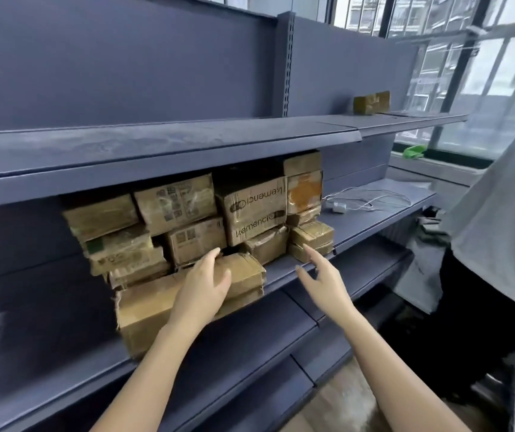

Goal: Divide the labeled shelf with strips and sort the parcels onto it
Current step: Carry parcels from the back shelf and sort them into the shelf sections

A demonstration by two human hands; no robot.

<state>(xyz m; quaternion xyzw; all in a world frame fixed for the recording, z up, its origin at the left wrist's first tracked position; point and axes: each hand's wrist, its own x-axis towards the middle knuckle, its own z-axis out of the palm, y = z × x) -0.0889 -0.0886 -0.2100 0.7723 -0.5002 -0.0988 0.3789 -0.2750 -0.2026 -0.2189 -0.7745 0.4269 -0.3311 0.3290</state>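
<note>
Landmark: long box [156, 302], brown cardboard, lying at front of the parcel stack on the middle shelf [371, 222] of a dark blue metal rack.

L hand [204, 283]: palm down on top of long box near its R end, fingers straight, not curled round it. Released, resting contact only.

R hand [321, 277]: in the air to the R of long box, apart from it, fingers loosely spread, index pointing toward the small boxes [310, 241] behind and R of long box. Grasping nothing; whether the fingertip touches them, cannot tell.

Parcels: stack sits directly behind and above long box, approx. three tiers. Printed box [254, 210] w/ dark lettering, upside down, above the R end of long box. Box w/ orange patch [304, 190] just R of printed box. Taped boxes [119, 244] above long box's L end, tilted, edges worn.

Other: white cable & adapter [343, 204] on same shelf, well R of long box. Upper shelf [187, 145] above stack; one lone box [371, 102] on it, far R. Second person [496, 213], grey top, dark trousers, standing far R of long box. Green item [413, 151] on window ledge beyond.
</note>
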